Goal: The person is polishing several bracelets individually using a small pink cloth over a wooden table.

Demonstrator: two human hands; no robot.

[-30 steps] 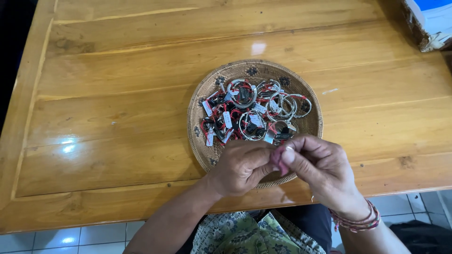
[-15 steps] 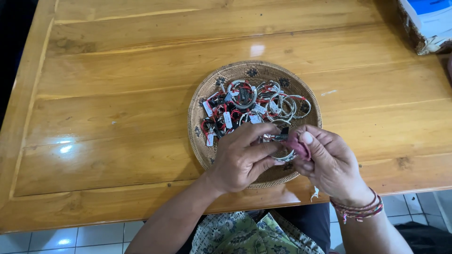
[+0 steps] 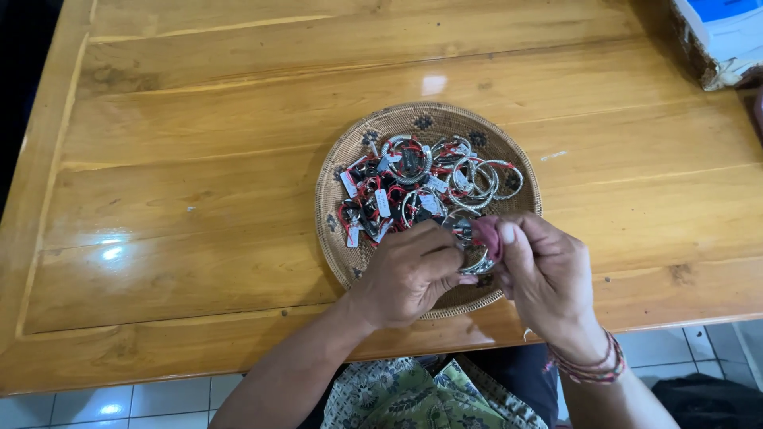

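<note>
**A:** I'm watching the head view from here. Take the woven tray (image 3: 338, 171) as the landmark and go left to right. What lies left of it?

**B:** Only bare wooden bench (image 3: 183, 191), with a bright glare patch on the boards well left of the tray. Below the bench edge I see pale floor tiles (image 3: 159, 397).

**A:** And in the tray itself?

**B:** A heap of silver bangles (image 3: 469, 179) with red threads and small white tags, piled across the tray's far half. I can't tell them apart one by one.

**A:** Now the hands.

**B:** Both are over the tray's near rim. The left hand (image 3: 409, 274) covers the near-left part of the tray, fingers curled, its grip pinching a silver bangle (image 3: 474, 258) that sits between the two hands. The right hand (image 3: 548, 274) is just beside it, over the near-right rim, thumb and fingers pressed together on a small pink cloth (image 3: 486, 236), which lies against that same bangle.

**A:** So the bangle is off the heap?

**B:** It's at the near edge of the heap, held between the hands; whether it touches the others I can't tell.

**A:** Anything further right?

**B:** Red cords (image 3: 592, 369) circle the right wrist, below the tray. Far up and right of the tray, at the bench corner, is a box (image 3: 719, 36) with a blue and white top, partly out of view. Patterned green fabric (image 3: 413, 397) shows below the tray, under the bench edge.
</note>
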